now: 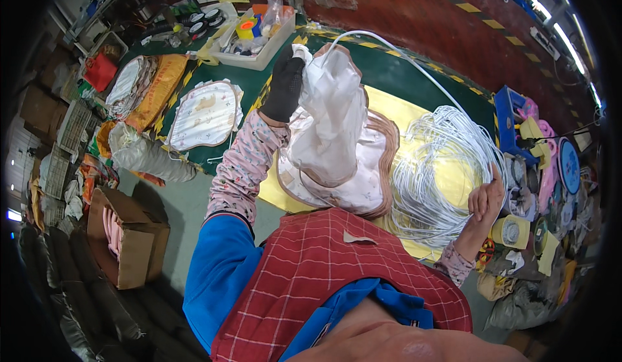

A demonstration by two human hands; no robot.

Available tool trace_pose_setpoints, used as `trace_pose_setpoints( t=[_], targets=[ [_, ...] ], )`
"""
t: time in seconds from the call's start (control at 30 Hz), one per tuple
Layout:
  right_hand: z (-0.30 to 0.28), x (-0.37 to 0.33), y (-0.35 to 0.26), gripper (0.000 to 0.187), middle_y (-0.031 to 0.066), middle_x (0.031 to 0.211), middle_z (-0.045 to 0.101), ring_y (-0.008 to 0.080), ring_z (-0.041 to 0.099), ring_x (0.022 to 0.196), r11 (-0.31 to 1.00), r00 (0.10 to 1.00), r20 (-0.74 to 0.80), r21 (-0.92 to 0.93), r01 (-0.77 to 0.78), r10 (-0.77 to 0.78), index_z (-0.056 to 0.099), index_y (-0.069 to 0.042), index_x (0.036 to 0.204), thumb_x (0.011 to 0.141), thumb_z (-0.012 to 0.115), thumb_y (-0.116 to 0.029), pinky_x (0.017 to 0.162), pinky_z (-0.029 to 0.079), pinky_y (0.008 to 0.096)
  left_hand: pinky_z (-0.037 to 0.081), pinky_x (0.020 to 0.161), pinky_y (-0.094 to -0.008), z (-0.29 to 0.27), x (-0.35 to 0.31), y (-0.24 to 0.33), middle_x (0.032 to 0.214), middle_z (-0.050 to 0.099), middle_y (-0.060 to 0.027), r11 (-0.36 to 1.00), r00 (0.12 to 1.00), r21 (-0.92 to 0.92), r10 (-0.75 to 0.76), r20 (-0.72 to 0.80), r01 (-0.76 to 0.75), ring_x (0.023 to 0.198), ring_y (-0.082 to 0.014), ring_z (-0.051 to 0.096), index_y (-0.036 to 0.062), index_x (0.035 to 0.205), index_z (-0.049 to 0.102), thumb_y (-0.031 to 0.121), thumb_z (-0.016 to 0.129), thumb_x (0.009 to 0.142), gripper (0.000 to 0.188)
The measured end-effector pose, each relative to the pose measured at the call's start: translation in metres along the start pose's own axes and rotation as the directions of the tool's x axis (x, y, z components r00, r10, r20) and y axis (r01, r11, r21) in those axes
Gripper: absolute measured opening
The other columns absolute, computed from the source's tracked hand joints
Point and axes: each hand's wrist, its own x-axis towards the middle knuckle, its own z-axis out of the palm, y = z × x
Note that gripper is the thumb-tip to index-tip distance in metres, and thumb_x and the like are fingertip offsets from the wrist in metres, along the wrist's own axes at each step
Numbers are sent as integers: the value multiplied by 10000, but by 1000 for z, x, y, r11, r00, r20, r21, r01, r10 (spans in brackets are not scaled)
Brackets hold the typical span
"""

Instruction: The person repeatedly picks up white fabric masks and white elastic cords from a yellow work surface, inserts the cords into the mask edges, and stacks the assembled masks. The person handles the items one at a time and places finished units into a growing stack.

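Note:
My left hand (285,83), in a black glove, is closed on the upper edge of a translucent white fabric piece (330,122) with brown trim, holding it up. Beneath it lies a stack of scalloped, brown-edged fabric pieces (379,161). From the top of the held piece a white flexible rod (405,54) arcs over to the right. It runs down along a large coil of white rods (414,187) toward my right hand (487,199). That hand is bare, its fingers curled round the rod at the coil's right edge. The exact grip is partly hidden.
A finished-looking printed panel (204,116) lies left on the green table (253,80). Behind stands a plastic bin (262,54) of supplies. A blue crate (512,125) and cluttered spools border the right. An open cardboard box (126,239) sits at lower left.

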Motion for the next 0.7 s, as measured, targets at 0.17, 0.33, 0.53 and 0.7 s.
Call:
trace_pose_setpoints(
  t=[0.17, 0.33, 0.53, 0.7],
  targets=[
    [72, 31, -17, 355, -53, 507, 364, -3, 311, 399, 760, 971, 51, -632, -151, 235, 484, 58, 1233, 905, 415, -61, 381, 234, 167, 471, 735, -271, 24, 51, 77, 862, 583, -25, 765, 931, -577, -80, 357, 286, 825, -117, 570, 45, 979, 571, 121, 473, 924, 136],
    [149, 75, 4, 375, 26, 578, 505, 82, 458, 500, 510, 966, 143, -860, 13, 217, 568, -32, 1153, 801, 439, -24, 462, 353, 242, 414, 942, -474, 95, 29, 172, 1010, 550, -135, 615, 542, -56, 732, 413, -787, 999, -282, 550, 109, 945, 592, 156, 602, 742, 209],
    [138, 69, -34, 409, 149, 1044, 627, 182, 624, 886, 670, 950, 307, -693, 267, -61, 577, -7, 1147, 746, 500, 9, 772, 479, 296, 489, 797, -359, 4, 69, 78, 920, 627, -112, 968, 947, -236, 151, 284, -83, 863, -195, 611, 13, 994, 583, 54, 542, 781, 221],
    [147, 69, 16, 245, 54, 780, 643, 120, 596, 691, 523, 956, 14, -839, -148, 294, 622, -28, 1051, 836, 539, -111, 610, 462, 265, 462, 594, -361, 65, 36, 136, 706, 605, -85, 877, 872, 235, 317, 372, -419, 655, -272, 613, 144, 960, 610, 149, 647, 689, 274]
  ],
)
